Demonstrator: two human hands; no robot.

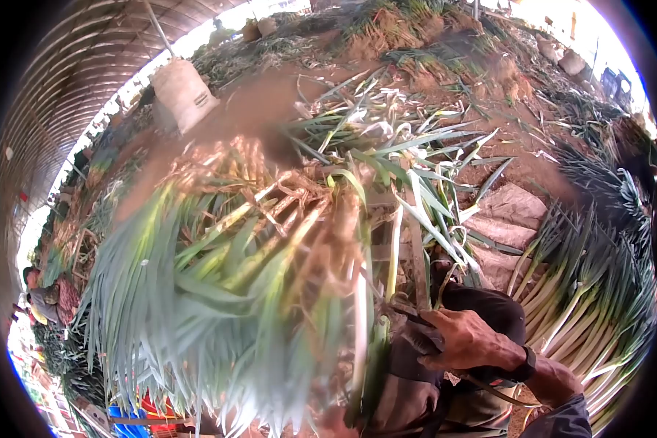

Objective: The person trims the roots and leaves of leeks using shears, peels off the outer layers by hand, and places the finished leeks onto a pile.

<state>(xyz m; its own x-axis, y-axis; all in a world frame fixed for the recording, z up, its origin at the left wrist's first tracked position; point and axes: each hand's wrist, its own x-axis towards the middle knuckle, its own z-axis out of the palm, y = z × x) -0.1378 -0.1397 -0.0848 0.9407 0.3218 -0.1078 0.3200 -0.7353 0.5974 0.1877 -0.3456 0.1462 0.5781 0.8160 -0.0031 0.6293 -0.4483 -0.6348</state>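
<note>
My right hand [466, 342], with a dark band at its wrist, is closed above my lap. Its fingers are curled around something dark that I cannot make out, close to a leek's lower end. My left hand [337, 423] is a smeared patch at the bottom edge, beside the leaves; its fingers do not show clearly. A large heap of leeks [255, 274] fills the left and middle, with brown roots upward and green leaves hanging down, partly blurred. One pale leek stalk [360, 328] stands upright just left of my right hand.
Cleaned leeks [573, 306] lie in a row on the right. Loose trimmed leaves [394, 146] cover the soil ahead, near a crumpled sack [507, 219]. A full white sack [182, 95] stands further off. At the far left edge is another person [47, 296].
</note>
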